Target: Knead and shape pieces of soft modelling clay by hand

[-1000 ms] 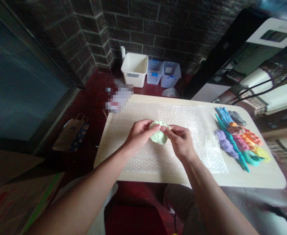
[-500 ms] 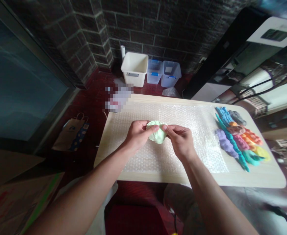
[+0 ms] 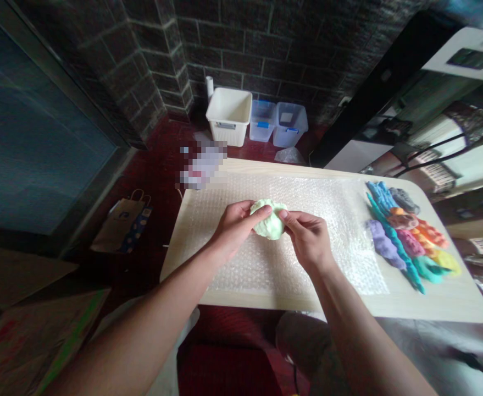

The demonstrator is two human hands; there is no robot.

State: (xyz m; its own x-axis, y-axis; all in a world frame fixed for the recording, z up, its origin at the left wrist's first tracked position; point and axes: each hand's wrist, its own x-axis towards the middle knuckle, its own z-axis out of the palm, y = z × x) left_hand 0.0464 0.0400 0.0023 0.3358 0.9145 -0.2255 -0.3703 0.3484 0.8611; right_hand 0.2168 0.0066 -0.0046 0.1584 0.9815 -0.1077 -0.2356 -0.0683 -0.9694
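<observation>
Both hands hold a pale green lump of soft modelling clay [image 3: 269, 224] over the middle of the table. It is flattened and roundish, with a bumpy surface. My left hand [image 3: 236, 226] grips its left edge, thumb pressed on the upper face and fingers tucked beneath. On the opposite side my right hand [image 3: 309, 236] pinches the edge between thumb and fingers. The fingertips under the lump are hidden. Below the hands, a sheet of bubble wrap [image 3: 233, 275] covers part of the table.
Several coloured clay lumps lie at the right of the pale wooden table [image 3: 443, 308], among them a purple lump [image 3: 385, 245] and a long teal strip [image 3: 401, 256]. Beyond the far edge stand a cream bin [image 3: 229, 118] and two clear boxes. A paper bag [image 3: 120, 225] stands left.
The view has shifted slightly, so everything sits a little further right. My left thumb lies a bit further over the clay, and the lump looks slightly turned between my hands.
</observation>
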